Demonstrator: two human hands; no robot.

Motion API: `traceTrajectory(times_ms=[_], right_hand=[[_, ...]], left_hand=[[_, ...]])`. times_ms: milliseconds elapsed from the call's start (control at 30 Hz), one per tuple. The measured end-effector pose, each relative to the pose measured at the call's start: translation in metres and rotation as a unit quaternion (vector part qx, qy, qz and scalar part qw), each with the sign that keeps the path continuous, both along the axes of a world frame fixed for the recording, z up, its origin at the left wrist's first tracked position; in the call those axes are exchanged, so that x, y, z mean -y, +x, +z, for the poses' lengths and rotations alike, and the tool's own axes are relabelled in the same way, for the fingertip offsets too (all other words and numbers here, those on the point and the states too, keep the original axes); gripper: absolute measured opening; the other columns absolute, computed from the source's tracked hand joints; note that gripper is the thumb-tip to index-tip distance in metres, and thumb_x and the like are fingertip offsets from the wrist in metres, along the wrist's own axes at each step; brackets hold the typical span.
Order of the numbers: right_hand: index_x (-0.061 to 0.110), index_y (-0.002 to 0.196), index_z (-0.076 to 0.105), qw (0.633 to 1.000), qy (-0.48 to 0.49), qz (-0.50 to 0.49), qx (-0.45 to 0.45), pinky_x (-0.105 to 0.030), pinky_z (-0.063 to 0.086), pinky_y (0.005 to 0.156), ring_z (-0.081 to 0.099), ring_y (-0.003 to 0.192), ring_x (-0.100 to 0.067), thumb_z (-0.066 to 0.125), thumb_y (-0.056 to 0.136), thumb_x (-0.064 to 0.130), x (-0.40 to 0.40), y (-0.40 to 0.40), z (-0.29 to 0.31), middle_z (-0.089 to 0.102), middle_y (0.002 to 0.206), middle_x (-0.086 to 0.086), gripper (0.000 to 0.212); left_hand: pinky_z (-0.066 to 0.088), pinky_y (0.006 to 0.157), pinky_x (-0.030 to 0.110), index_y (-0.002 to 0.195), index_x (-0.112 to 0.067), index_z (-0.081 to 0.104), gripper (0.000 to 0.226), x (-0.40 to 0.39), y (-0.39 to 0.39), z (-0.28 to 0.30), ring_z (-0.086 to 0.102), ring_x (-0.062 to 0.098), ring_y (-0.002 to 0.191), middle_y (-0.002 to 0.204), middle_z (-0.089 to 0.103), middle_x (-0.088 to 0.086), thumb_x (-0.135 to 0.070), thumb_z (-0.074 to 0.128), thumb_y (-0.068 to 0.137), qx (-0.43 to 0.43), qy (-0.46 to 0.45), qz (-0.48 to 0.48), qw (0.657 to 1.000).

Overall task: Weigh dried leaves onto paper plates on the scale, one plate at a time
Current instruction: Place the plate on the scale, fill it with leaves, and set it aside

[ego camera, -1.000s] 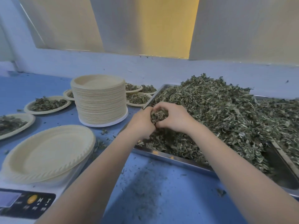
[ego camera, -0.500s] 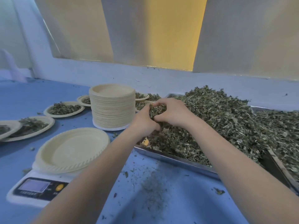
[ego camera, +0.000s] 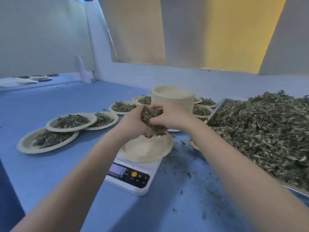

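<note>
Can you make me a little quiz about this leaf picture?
1. True or false: the plate on the scale is already full of leaves.
2. What are the left hand and right hand holding together?
3. Where is the big heap of leaves? A) in the tray B) on the scale C) on the stack of plates

Key: 1 false, it looks empty. 2 a clump of dried leaves, above the plate. 3 A.

plate (ego camera: 147, 150) on scale (ego camera: 132, 177), tray (ego camera: 215, 109) right, plate stack (ego camera: 173, 97) behind.
</note>
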State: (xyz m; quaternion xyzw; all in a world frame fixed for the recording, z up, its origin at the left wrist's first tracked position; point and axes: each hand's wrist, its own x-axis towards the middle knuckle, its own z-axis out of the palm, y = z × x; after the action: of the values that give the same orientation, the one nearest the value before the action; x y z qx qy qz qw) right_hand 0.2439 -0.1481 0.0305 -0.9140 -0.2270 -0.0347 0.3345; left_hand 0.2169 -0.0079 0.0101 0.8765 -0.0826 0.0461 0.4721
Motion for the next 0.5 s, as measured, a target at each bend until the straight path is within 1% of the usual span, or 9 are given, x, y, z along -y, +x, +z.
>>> traceTrajectory(times_ms=[33,100,167,233,267,333,367,433,500], right_hand=[[0.031,0.125,0.057,0.999,-0.026,0.016,-0.038,-0.021,0.057,0.06,0.063,0.072,-0.01,0.073,0.078,0.025,-0.003,0.0,-0.003,0.059,0.112,0.0,0.05],[0.037,0.128,0.053,0.99,-0.101,0.039,-0.092,-0.034,0.059,0.072,0.066,0.085,-0.018,0.075,0.077,0.04,-0.002,0.0,-0.004,0.055,0.115,0.001,0.056],[0.042,0.125,0.055,0.988,-0.128,0.041,-0.082,-0.039,0.056,0.082,0.065,0.093,-0.019,0.071,0.076,0.051,0.0,0.001,-0.002,0.06,0.109,0.002,0.052],[0.041,0.12,0.059,0.992,-0.118,0.029,-0.036,-0.036,0.053,0.086,0.062,0.089,-0.013,0.066,0.08,0.053,0.002,0.004,0.0,0.065,0.106,0.005,0.042],[0.04,0.117,0.061,0.994,-0.103,0.023,-0.023,-0.035,0.052,0.087,0.06,0.087,-0.011,0.065,0.082,0.051,0.002,0.006,-0.001,0.065,0.106,0.007,0.038],[0.04,0.11,0.065,0.997,-0.072,0.01,-0.018,-0.033,0.051,0.086,0.06,0.087,-0.008,0.065,0.083,0.048,0.002,0.008,-0.005,0.067,0.105,0.006,0.029],[0.04,0.107,0.066,0.998,-0.062,0.003,-0.015,-0.032,0.05,0.085,0.061,0.088,-0.008,0.065,0.083,0.047,0.001,0.008,-0.007,0.067,0.104,0.004,0.025],[0.039,0.103,0.067,0.999,-0.041,-0.006,-0.002,-0.029,0.049,0.081,0.062,0.09,-0.007,0.065,0.083,0.046,0.0,0.008,-0.013,0.068,0.102,0.004,0.021],[0.036,0.101,0.07,1.0,-0.011,-0.014,0.012,-0.024,0.048,0.077,0.063,0.086,-0.003,0.066,0.083,0.043,-0.001,0.006,-0.019,0.07,0.097,0.008,0.019]], left_hand=[[0.046,0.073,0.016,0.14,-0.024,0.037,0.086,-0.009,-0.001,-0.004,0.056,0.016,0.101,0.118,0.056,-0.004,-0.007,0.08,0.067,-0.003,0.051,-0.007,0.999],[0.04,0.078,0.022,0.148,-0.036,0.02,0.103,-0.023,-0.003,-0.01,0.05,0.016,0.111,0.134,0.045,-0.005,-0.02,0.082,0.067,-0.017,0.123,-0.016,0.992],[0.038,0.081,0.027,0.146,-0.044,0.018,0.102,-0.034,-0.003,-0.013,0.048,0.017,0.12,0.146,0.035,-0.008,-0.029,0.081,0.067,-0.026,0.129,-0.009,0.991],[0.038,0.079,0.026,0.143,-0.049,0.024,0.093,-0.041,-0.003,-0.013,0.046,0.013,0.122,0.149,0.031,-0.013,-0.033,0.078,0.069,-0.017,0.125,0.008,0.992],[0.039,0.074,0.023,0.14,-0.051,0.028,0.086,-0.044,-0.003,-0.014,0.05,0.009,0.115,0.149,0.031,-0.015,-0.034,0.076,0.071,-0.01,0.12,0.018,0.993],[0.036,0.063,0.015,0.135,-0.052,0.036,0.073,-0.045,-0.001,-0.017,0.055,0.0,0.095,0.146,0.036,-0.017,-0.031,0.071,0.075,0.009,0.102,0.039,0.994],[0.035,0.061,0.013,0.133,-0.051,0.04,0.067,-0.045,0.0,-0.02,0.056,-0.001,0.091,0.144,0.039,-0.016,-0.029,0.068,0.077,0.021,0.093,0.051,0.994],[0.036,0.063,0.011,0.129,-0.045,0.048,0.054,-0.045,0.002,-0.027,0.058,0.001,0.091,0.135,0.048,-0.014,-0.024,0.063,0.081,0.052,0.067,0.077,0.993],[0.038,0.066,0.012,0.121,-0.039,0.056,0.043,-0.044,0.003,-0.036,0.058,0.001,0.091,0.122,0.057,-0.014,-0.02,0.059,0.083,0.086,0.003,0.105,0.991]])
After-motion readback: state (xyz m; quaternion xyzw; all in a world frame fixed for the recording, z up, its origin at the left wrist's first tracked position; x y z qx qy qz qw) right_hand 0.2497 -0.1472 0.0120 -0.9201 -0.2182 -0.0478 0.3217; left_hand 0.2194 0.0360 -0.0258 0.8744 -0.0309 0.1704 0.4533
